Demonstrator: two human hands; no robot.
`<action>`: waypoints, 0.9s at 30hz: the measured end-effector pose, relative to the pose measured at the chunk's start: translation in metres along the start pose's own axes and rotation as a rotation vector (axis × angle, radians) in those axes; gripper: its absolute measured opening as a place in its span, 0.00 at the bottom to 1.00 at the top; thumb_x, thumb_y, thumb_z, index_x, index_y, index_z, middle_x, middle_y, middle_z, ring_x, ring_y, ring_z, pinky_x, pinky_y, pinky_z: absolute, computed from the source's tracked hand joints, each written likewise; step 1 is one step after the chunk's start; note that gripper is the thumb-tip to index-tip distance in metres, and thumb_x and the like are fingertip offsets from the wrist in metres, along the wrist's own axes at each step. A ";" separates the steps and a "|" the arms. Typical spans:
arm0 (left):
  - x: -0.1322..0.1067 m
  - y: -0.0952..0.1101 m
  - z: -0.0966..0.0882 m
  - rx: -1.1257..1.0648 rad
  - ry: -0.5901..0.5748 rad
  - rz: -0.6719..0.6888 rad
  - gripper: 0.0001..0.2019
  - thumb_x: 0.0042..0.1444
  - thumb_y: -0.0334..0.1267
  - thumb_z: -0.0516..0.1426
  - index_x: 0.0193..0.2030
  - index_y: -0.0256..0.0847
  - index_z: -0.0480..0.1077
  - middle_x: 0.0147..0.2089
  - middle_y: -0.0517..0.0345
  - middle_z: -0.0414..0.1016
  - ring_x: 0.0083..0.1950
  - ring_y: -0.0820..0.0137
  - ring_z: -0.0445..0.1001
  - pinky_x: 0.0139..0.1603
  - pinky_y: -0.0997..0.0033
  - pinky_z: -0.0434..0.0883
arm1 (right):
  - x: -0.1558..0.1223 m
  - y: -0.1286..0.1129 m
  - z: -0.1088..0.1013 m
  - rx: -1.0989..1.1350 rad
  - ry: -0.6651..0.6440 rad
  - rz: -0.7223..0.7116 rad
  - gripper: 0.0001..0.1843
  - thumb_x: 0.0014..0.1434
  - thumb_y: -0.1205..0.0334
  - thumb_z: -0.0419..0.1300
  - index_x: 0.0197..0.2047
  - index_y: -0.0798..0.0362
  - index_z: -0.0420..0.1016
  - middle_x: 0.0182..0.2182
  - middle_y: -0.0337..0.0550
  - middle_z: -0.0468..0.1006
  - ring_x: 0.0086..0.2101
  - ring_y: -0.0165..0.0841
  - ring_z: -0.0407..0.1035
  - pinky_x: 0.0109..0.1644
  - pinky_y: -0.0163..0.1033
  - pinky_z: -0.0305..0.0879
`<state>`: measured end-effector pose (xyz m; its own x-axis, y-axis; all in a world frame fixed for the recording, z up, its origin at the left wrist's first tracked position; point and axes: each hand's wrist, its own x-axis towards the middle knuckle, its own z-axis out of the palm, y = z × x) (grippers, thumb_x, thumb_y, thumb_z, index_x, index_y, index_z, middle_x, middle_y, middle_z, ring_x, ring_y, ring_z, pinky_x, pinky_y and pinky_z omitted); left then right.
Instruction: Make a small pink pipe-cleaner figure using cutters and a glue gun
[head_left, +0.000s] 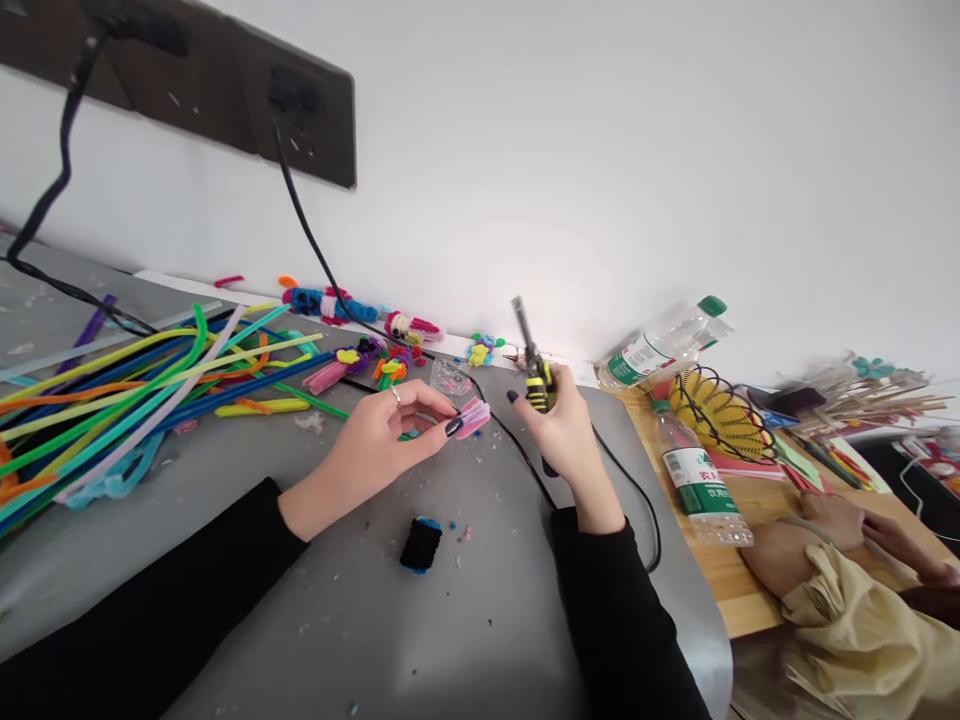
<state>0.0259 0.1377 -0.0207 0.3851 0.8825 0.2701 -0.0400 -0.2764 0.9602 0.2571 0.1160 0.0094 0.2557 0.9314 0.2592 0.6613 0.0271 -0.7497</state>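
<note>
My left hand (397, 428) pinches a small pink piece of fuzzy pipe cleaner (472, 418) between thumb and fingertips above the grey table. Wrapped round a black and yellow glue gun (535, 380), my right hand (561, 430) holds its metal nozzle pointing up, a little right of the pink piece and apart from it. Below my hands lies a small black and blue fuzzy block (421, 544). Several finished-looking pipe-cleaner figures (330, 305) rest along the wall behind my left hand.
Loose coloured pipe cleaners (150, 390) heap up on the left. A black cord (300, 215) runs from the wall socket (315, 110) across the grey table (337, 620). Plastic bottles (701, 480) and a yellow wire-rimmed basket (720, 415) stand right, near another person's arm (784, 560).
</note>
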 end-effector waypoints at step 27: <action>-0.006 0.004 -0.008 0.601 0.109 0.444 0.11 0.65 0.32 0.56 0.52 0.47 0.72 0.46 0.56 0.84 0.42 0.64 0.85 0.43 0.67 0.81 | -0.013 -0.016 0.009 0.238 -0.422 -0.439 0.24 0.66 0.56 0.67 0.64 0.41 0.73 0.53 0.44 0.81 0.52 0.38 0.76 0.60 0.47 0.72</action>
<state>0.0164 0.1343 -0.0180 0.3549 0.6641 0.6581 0.3517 -0.7470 0.5641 0.2370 0.1072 0.0120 -0.3333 0.8766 0.3471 0.4543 0.4719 -0.7556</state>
